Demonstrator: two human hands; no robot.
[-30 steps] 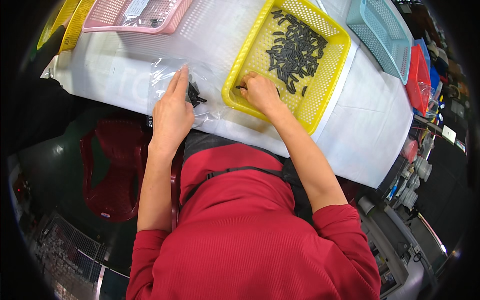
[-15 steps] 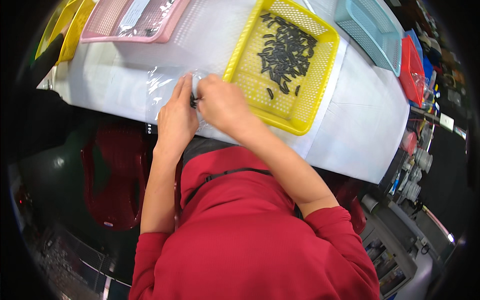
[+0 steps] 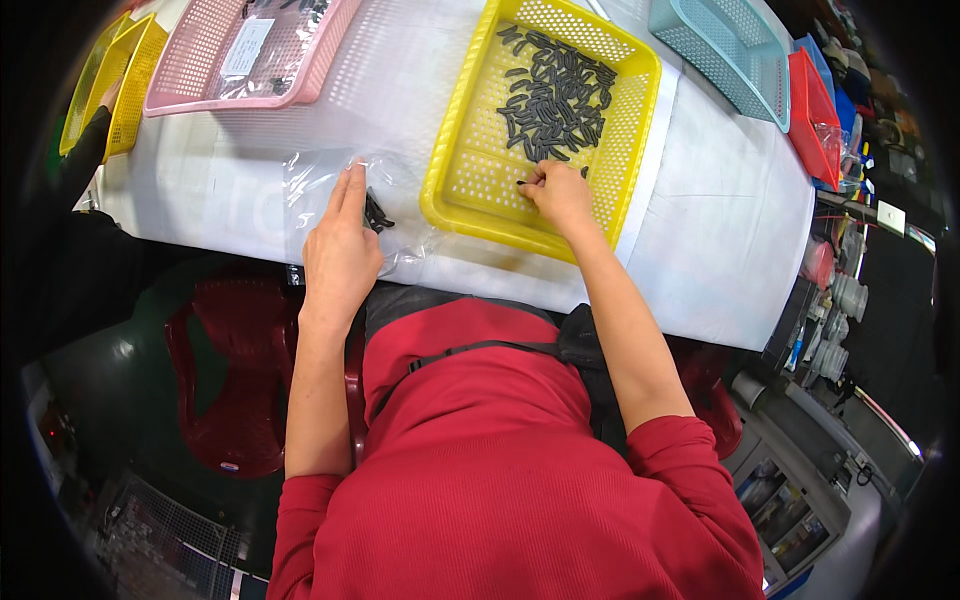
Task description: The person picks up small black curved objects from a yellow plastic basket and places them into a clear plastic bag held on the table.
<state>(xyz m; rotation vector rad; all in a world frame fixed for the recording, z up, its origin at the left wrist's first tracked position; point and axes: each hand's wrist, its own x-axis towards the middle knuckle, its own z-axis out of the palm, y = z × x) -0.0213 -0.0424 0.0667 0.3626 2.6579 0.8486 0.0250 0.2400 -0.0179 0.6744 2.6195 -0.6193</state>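
**Small black parts, yellow basket, clear bag**

Landmark: yellow basket (image 3: 470,195), perforated, set on the white desk (image 3: 720,230).

Inside the basket, toward its far half: a loose heap of small black parts (image 3: 555,95), short, slim, slightly curved. At the basket's near edge: right hand (image 3: 560,195), fingers (image 3: 533,178) drawn together, pinching one black piece (image 3: 521,183) at the tips. Just left of the basket: a clear plastic bag (image 3: 320,185) lying flat on the desk, with a few black pieces (image 3: 377,213) already in it. On the bag: left hand (image 3: 340,250), palm down, fingers (image 3: 345,190) straight and close together, pressing the film flat beside those pieces.

Further left of the basket, on the far side of the desk: a pink basket (image 3: 200,60) holding bagged items. Beyond that: more yellow baskets (image 3: 130,80), with another person's dark sleeve (image 3: 85,160) reaching toward them. Right of the landmark basket: a teal basket (image 3: 720,45), then a red tray (image 3: 815,110).

Handling, as a judgement: parts light, probably stiff or slightly rubbery, small enough to slip or roll; best taken singly near the middle, between thumb and forefinger tips. Bag thin, limp, slippery, prone to creasing and sliding; best held down flat near the mouth, or lifted by its open edge.
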